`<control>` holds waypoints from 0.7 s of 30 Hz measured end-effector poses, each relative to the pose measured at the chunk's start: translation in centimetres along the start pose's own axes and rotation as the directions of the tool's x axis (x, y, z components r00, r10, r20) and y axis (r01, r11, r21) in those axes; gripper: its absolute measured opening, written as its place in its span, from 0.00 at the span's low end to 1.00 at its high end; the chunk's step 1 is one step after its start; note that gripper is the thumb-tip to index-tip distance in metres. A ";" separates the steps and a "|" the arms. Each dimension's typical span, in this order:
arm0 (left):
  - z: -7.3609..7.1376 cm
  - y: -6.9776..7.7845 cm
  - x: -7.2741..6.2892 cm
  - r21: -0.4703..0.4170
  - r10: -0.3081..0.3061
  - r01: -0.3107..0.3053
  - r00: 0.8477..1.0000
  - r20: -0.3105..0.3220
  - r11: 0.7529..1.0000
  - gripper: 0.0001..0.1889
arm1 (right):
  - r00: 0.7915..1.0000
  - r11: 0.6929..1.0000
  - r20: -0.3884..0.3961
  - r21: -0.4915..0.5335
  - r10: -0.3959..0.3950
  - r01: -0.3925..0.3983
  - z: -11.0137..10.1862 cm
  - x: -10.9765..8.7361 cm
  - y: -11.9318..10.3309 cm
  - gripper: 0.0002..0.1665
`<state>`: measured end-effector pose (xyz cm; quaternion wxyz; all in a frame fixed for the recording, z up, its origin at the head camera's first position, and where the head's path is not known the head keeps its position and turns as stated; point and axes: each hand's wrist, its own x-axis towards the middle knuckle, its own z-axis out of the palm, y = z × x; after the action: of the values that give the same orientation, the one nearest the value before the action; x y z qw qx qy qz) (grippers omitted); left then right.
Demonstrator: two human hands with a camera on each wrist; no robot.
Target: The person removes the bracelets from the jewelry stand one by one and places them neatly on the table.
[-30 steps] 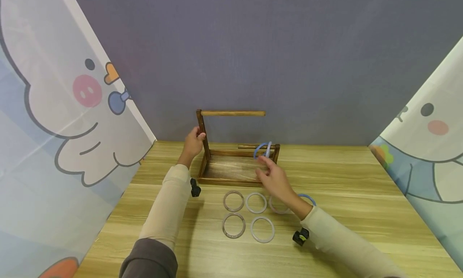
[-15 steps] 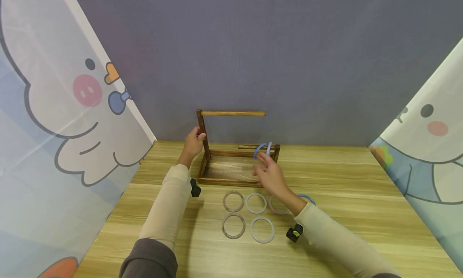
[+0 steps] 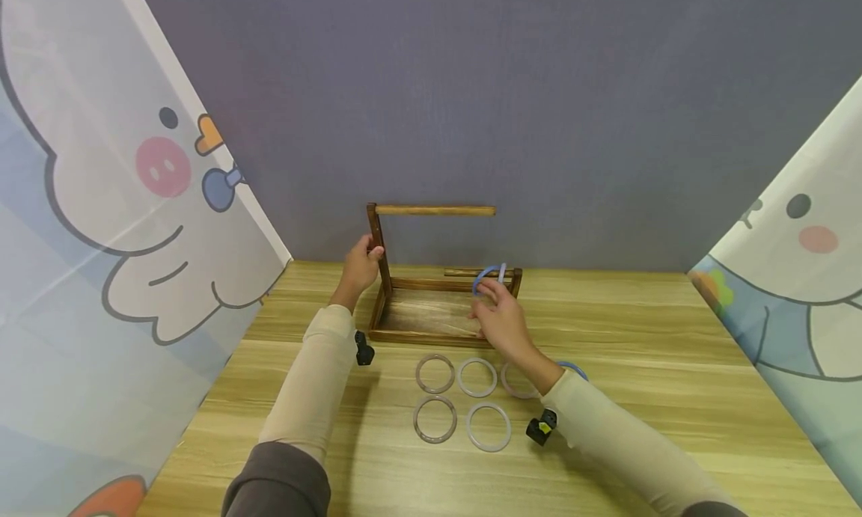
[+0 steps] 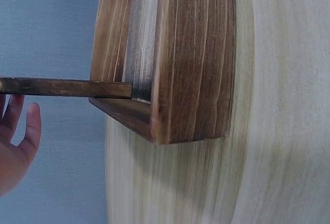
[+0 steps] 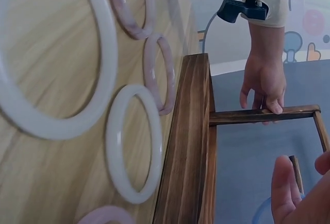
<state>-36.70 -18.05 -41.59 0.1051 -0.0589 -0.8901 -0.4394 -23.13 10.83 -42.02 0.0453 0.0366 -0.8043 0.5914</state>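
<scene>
A dark wooden rack (image 3: 431, 340) with a tray base stands near the back wall. It has a tall left post carrying a high bar (image 3: 434, 211), and a lower bar (image 3: 461, 273) on the right. My left hand (image 3: 361, 266) grips the tall post, thumb in front and fingers behind. A blue bangle (image 3: 476, 281) and a lavender bangle (image 3: 502, 271) hang on the lower bar. Right at the blue bangle is my right hand (image 3: 503, 322), finger and thumb apart; whether its fingertips touch the bangle is unclear. In the right wrist view, that hand (image 5: 307, 203) shows only partly.
Before the rack lie several loose bangles: two brownish-grey ones (image 3: 435, 356), two whitish ones (image 3: 488, 449), a pale pink one (image 3: 517, 396) and a blue one (image 3: 574, 365), partly behind my right wrist. A grey wall (image 3: 572, 128) rises behind the wooden table (image 3: 640, 315).
My right hand has shifted slightly left and away from me, towards the hanging blue bangle. My left hand stays on the post, and the loose bangles have not moved.
</scene>
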 end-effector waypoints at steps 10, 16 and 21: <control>0.0 0.0 -0.1 -0.005 0.003 -0.003 1.000 0.002 1.000 0.15 | 0.992 0.993 -0.112 0.107 0.055 -0.043 0.1 0.7 -0.7 0.23; -0.1 0.1 -0.1 -0.008 0.000 0.000 1.000 0.010 1.000 0.17 | 0.986 0.998 -0.165 0.055 0.026 -0.017 0.0 0.8 -0.3 0.22; -0.1 0.1 -0.1 -0.011 -0.001 0.001 1.000 0.013 1.000 0.18 | 0.982 1.000 -0.191 0.014 0.006 -0.004 0.0 1.0 -0.1 0.18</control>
<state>-36.61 -18.02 -41.49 0.0989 -0.0620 -0.8884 -0.4440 -24.09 10.76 -41.80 0.1203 -0.0220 -0.7922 0.5979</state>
